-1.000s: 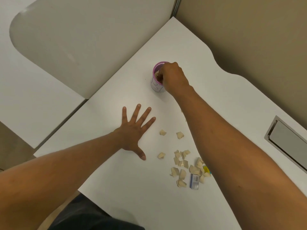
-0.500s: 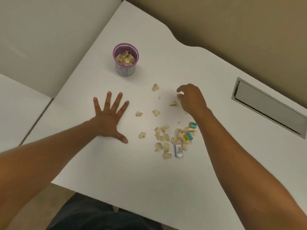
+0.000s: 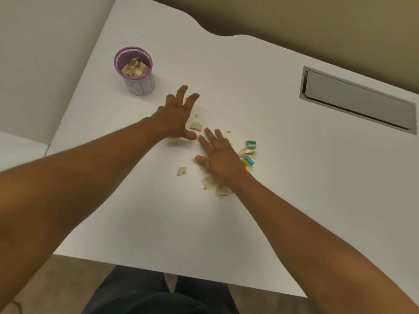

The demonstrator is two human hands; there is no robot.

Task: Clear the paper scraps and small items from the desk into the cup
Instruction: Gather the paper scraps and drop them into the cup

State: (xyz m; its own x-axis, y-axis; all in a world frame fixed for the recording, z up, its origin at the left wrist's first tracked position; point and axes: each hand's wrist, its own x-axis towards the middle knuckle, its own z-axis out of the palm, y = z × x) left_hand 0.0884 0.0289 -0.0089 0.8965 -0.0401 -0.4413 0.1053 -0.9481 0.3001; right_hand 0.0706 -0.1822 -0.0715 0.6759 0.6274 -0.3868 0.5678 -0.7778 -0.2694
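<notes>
A purple mesh cup [image 3: 135, 71] with a white paper label stands at the far left of the white desk [image 3: 294, 200], holding several beige scraps. Loose beige paper scraps [image 3: 210, 182] lie mid-desk, with two small blue-and-yellow items [image 3: 251, 144] to their right. My left hand [image 3: 176, 116] hovers with fingers spread and curled over the far scraps, one scrap [image 3: 196, 126] beside its thumb. My right hand [image 3: 218, 159] lies flat, palm down, over the scrap pile, hiding part of it. Neither hand holds anything.
A grey recessed cable hatch [image 3: 358, 100] is set in the desk at the right. A beige partition wall runs behind the desk's wavy back edge. A second white desk surface adjoins on the left. My dark trousers show below the front edge.
My left hand lifted off the desk and moved right toward the scraps. My right hand came down flat onto the pile. The view shifted, so the cup sits further left.
</notes>
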